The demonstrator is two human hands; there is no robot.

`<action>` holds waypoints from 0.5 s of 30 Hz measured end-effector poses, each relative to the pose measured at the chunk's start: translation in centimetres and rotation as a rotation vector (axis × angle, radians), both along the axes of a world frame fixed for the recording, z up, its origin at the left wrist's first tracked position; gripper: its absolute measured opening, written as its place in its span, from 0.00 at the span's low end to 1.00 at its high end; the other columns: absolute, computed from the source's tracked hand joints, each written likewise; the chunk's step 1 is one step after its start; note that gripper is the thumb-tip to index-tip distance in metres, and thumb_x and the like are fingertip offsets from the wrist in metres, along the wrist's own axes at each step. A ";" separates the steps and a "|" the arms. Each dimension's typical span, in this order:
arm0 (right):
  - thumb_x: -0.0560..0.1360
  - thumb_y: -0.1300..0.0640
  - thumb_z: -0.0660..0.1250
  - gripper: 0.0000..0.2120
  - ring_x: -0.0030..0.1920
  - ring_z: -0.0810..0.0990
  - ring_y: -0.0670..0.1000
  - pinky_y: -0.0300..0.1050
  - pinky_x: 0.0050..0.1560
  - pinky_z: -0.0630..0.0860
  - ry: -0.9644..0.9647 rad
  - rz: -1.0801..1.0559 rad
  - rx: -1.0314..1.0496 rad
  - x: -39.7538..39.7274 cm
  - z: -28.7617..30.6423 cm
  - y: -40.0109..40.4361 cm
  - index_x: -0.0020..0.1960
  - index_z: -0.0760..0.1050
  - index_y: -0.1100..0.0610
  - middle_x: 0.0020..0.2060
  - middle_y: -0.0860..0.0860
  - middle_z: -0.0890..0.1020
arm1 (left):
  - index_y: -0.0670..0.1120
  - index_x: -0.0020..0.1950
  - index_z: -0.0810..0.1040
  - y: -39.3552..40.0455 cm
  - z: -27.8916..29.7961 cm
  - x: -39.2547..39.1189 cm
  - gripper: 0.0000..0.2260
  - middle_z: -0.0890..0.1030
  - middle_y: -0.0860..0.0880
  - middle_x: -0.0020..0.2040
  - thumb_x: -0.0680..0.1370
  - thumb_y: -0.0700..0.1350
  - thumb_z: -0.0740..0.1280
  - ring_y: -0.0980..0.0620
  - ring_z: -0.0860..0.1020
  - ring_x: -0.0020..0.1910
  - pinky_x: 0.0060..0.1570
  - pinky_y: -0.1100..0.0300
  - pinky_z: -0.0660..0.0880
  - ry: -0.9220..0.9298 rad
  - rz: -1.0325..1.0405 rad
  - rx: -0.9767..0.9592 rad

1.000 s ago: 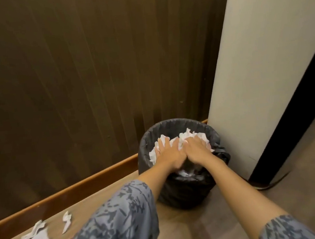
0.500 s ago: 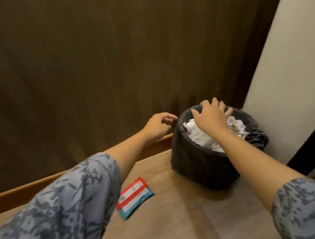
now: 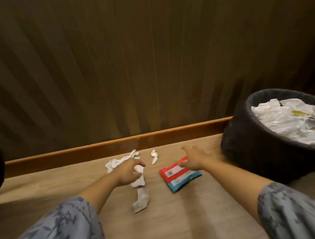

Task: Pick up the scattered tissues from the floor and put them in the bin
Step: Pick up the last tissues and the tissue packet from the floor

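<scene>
Step in hand: another pickup round, both arms reaching out over the floor (image 3: 191,222) toward what's left. Nearest the camera, at 6 o'clock, a flat tissue strip (image 3: 141,200) lies alone w/ bare floor all round it, easy to scoop. Just beyond, left hand (image 3: 128,171) hangs over a crumpled tissue heap (image 3: 118,161), fingers loosely curled, close to the paper but can't tell if it's gripping any yet. Right hand (image 3: 193,159) at 1 o'clock from it, fingers spread wide, holding nothing, over a red-blue packet (image 3: 179,175). Small scrap (image 3: 154,156) sits between the hands, nearer the skirting (image 3: 98,150). Next: close left hand on the heap, right takes the scrap, not the packet. Bin (image 3: 255,148) at 3 o'clock, nearly full, so drop gently. Wall blocks 12 o'clock; approach from above
</scene>
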State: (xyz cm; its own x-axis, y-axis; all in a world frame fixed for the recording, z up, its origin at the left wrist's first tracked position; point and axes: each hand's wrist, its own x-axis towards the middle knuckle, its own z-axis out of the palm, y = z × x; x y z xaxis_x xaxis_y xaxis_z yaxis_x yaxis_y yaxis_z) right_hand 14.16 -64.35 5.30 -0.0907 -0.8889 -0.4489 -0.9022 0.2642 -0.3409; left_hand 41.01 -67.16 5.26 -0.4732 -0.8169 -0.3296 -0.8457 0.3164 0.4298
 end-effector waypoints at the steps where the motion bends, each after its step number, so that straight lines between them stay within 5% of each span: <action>1: 0.73 0.39 0.69 0.41 0.76 0.55 0.63 0.63 0.72 0.60 0.020 0.008 0.038 0.7 -1.4 0.4 0.77 0.52 0.46 0.78 0.57 0.54 | 0.51 0.66 0.73 0.4 -1.7 0.7 0.21 0.72 0.48 0.68 0.74 0.49 0.70 0.50 0.69 0.67 0.64 0.59 0.66 -0.025 -0.008 -0.010; 5: 0.64 0.29 0.70 0.53 0.75 0.31 0.63 0.73 0.69 0.44 0.087 0.036 0.091 2.5 -5.7 1.6 0.78 0.45 0.44 0.78 0.56 0.37 | 0.55 0.75 0.58 1.9 -7.0 1.8 0.44 0.49 0.45 0.79 0.64 0.66 0.72 0.44 0.48 0.77 0.73 0.47 0.54 -0.150 -0.092 -0.019; 9: 0.54 0.22 0.69 0.62 0.71 0.23 0.62 0.74 0.67 0.34 0.111 0.083 0.012 2.9 -8.8 1.3 0.77 0.40 0.40 0.76 0.56 0.32 | 0.53 0.77 0.51 1.9 -10.3 1.8 0.47 0.37 0.46 0.78 0.66 0.76 0.59 0.41 0.36 0.76 0.72 0.43 0.38 -0.273 -0.324 -0.213; 12: 0.52 0.17 0.60 0.61 0.74 0.28 0.61 0.70 0.69 0.29 0.171 0.232 -0.098 2.3 -10.9 0.5 0.77 0.42 0.39 0.77 0.54 0.35 | 0.52 0.77 0.52 1.6 -12.5 2.0 0.44 0.38 0.47 0.78 0.67 0.76 0.47 0.43 0.35 0.76 0.68 0.49 0.31 -0.221 -0.294 -0.267; 15: 0.57 0.18 0.58 0.53 0.78 0.40 0.56 0.64 0.71 0.30 0.058 0.297 -0.222 1.9 -12.4 0.5 0.75 0.56 0.43 0.79 0.52 0.49 | 0.49 0.74 0.62 2.1 -14.0 2.3 0.31 0.60 0.46 0.76 0.77 0.67 0.52 0.43 0.56 0.76 0.75 0.48 0.50 -0.033 -0.132 -0.303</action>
State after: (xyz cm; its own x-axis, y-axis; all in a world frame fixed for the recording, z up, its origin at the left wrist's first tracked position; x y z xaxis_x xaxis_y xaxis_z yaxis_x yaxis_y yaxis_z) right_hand 16.09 -63.85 -7.05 0.1659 -0.9555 -0.2441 -0.9478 -0.0861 -0.3070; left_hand 43.34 -65.04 -8.73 -0.5744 -0.8127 -0.0980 -0.8008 0.5332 0.2728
